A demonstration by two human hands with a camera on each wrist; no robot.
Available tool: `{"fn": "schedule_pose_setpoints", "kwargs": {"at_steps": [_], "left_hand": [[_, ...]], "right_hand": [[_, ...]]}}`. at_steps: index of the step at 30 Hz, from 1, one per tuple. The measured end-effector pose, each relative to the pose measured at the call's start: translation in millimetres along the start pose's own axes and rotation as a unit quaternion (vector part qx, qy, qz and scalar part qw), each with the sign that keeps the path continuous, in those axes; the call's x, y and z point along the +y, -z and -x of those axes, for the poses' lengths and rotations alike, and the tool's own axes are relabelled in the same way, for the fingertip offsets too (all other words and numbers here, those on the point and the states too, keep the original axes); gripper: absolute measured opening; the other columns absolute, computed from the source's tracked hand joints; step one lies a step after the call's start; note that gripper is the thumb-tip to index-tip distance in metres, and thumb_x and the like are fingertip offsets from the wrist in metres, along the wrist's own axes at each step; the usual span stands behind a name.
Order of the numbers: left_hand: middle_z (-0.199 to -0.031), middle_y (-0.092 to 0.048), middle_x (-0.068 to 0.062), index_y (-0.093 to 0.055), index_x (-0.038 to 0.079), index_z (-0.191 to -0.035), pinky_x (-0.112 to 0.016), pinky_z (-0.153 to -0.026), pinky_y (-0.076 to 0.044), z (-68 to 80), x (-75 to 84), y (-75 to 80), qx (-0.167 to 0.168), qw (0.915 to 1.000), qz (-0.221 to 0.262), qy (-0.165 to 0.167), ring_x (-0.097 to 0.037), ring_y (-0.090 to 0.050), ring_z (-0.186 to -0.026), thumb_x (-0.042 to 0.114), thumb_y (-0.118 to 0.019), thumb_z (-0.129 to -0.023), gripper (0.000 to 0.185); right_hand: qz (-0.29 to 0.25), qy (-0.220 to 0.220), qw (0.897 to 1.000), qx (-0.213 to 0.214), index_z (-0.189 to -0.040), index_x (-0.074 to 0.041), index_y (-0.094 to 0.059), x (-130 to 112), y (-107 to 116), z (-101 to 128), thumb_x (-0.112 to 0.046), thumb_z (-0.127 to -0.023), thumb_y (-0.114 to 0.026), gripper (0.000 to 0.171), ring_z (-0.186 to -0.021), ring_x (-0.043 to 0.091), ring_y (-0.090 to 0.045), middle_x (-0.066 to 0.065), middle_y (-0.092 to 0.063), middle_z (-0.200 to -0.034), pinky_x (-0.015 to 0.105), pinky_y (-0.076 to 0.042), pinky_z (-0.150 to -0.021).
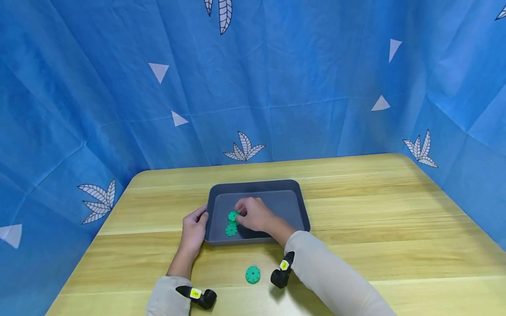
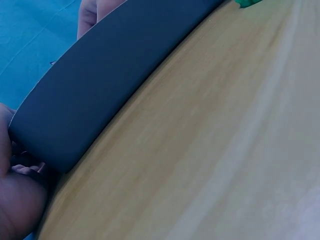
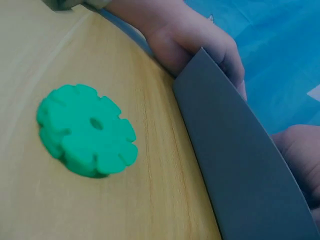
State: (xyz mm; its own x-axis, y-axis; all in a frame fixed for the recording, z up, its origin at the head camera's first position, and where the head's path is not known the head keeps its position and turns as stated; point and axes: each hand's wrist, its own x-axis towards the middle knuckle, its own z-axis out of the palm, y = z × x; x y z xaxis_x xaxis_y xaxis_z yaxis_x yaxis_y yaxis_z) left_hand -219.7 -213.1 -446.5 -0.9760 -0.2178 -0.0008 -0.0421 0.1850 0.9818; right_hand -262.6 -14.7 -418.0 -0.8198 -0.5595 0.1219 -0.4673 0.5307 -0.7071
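A dark grey tray (image 1: pixel 276 206) lies on the wooden table. My left hand (image 1: pixel 193 230) grips its left rim near the front corner, as the right wrist view also shows. Over the left part of the tray, my right hand (image 1: pixel 254 215) pinches a green notched disc (image 1: pixel 233 216) between thumb and fingers. Just below that disc, another green notched disc (image 1: pixel 231 230) rests on the tray floor, with part of a further one between them. In front of the tray, green notched discs (image 3: pixel 87 130) lie stacked on the table, a small hole in the middle.
The wooden table (image 1: pixel 375 210) extends to both sides of the tray. Behind it hangs a blue cloth (image 1: pixel 300 87) with leaf and triangle prints. Black wrist cameras are strapped over both light sleeves (image 1: pixel 332 272).
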Motion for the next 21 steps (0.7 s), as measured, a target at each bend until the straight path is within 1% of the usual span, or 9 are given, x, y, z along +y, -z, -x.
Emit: {"fn": "schedule_pose_setpoints", "kwargs": {"at_steps": [5,8,13,21], "left_hand": [[-0.134,-0.048,-0.017,-0.047,-0.003,-0.131,-0.040,-0.106,-0.035,0.4,-0.6,0.1,0.001,1.0000,0.000,0.000,-0.026,-0.040,-0.128,0.013,-0.040,-0.097,0.038],[-0.134,-0.048,-0.018,-0.047,-0.003,-0.131,-0.040,-0.106,-0.036,0.3,-0.7,-0.1,0.002,1.0000,-0.001,0.000,-0.026,-0.041,-0.128,0.013,-0.040,-0.097,0.038],[-0.133,-0.049,-0.017,-0.048,-0.003,-0.130,-0.039,-0.105,-0.036,-0.1,-0.8,-0.7,0.006,1.0000,-0.008,-0.001,-0.024,-0.042,-0.127,0.012,-0.040,-0.097,0.037],[-0.128,-0.054,-0.018,-0.051,-0.003,-0.128,-0.033,-0.096,-0.043,-1.6,-1.5,-2.1,0.017,0.9998,-0.010,-0.009,-0.023,-0.049,-0.119,0.010,-0.042,-0.096,0.035]], "right_hand": [[-0.011,0.023,1.000,0.004,-0.106,-0.001,-0.063,0,4,9,-0.011,-0.085,-0.064,0.023,-0.088,0.017,-0.063,0.009,-0.067,-0.098,0.030,-0.052,-0.079],[-0.009,0.027,1.000,0.006,-0.107,-0.001,-0.063,-1,8,15,-0.012,-0.085,-0.064,0.024,-0.088,0.017,-0.063,0.008,-0.067,-0.098,0.028,-0.053,-0.079],[-0.022,0.027,0.999,0.008,-0.109,-0.002,-0.062,-2,12,26,-0.013,-0.085,-0.064,0.026,-0.090,0.015,-0.063,0.006,-0.066,-0.099,0.028,-0.052,-0.078],[-0.034,0.045,0.998,0.040,-0.104,-0.005,-0.063,-1,17,44,-0.013,-0.083,-0.067,0.022,-0.083,0.012,-0.064,0.004,-0.067,-0.094,0.020,-0.052,-0.072]]}}
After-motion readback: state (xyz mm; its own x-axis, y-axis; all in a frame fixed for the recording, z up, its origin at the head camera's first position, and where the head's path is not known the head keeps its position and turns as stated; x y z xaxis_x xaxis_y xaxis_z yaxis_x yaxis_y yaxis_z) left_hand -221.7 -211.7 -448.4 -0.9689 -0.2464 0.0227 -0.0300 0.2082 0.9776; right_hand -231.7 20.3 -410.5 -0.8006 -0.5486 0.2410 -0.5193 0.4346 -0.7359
